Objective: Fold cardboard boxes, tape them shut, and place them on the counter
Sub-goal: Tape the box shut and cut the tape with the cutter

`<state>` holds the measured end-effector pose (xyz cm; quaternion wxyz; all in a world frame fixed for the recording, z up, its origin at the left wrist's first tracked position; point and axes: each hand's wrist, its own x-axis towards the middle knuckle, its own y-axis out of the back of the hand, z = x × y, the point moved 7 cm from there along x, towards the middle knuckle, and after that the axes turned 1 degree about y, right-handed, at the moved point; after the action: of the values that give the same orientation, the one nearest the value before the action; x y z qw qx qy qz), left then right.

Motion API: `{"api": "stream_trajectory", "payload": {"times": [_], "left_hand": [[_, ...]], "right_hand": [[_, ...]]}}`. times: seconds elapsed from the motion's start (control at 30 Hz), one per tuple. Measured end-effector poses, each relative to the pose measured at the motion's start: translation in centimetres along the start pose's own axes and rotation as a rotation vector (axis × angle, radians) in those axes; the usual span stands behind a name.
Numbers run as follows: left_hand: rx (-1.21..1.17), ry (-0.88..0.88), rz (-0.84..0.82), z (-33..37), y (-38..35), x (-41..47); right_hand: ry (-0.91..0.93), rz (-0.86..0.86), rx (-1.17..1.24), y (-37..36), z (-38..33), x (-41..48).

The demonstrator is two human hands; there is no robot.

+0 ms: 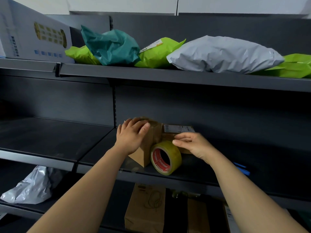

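A small brown cardboard box (148,145) stands on the dark middle shelf (104,158). My left hand (131,137) lies on its top and left side with fingers spread and nearly straight. Behind it lies a flatter cardboard box (178,130) with a white label. A roll of yellowish tape (165,157) with a red core stands on edge against the small box. My right hand (191,143) hovers just above the roll, fingers loosely extended toward its top; whether it touches the roll is unclear.
The upper shelf (151,74) carries a white printed carton (33,34), green, teal and grey mailer bags. A grey bag (32,185) lies lower left. Brown boxes (144,211) stand on the bottom shelf. Something blue (242,169) lies at the right.
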<state>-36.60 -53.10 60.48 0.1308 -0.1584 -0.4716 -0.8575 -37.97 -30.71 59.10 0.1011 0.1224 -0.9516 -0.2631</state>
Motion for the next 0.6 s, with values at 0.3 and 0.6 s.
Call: {"api": "stream_trajectory", "payload": {"times": [0.3, 0.6], "left_hand": [[-0.254, -0.072, 0.135, 1.3, -1.9, -1.0], [-0.337, -0.030, 0.214, 2.1, -3.1, -1.2]], "right_hand": [[-0.078, 0.101, -0.223, 5.1, 5.5, 0.3], [-0.243, 0.050, -0.455, 9.3, 12.9, -1.1]]}}
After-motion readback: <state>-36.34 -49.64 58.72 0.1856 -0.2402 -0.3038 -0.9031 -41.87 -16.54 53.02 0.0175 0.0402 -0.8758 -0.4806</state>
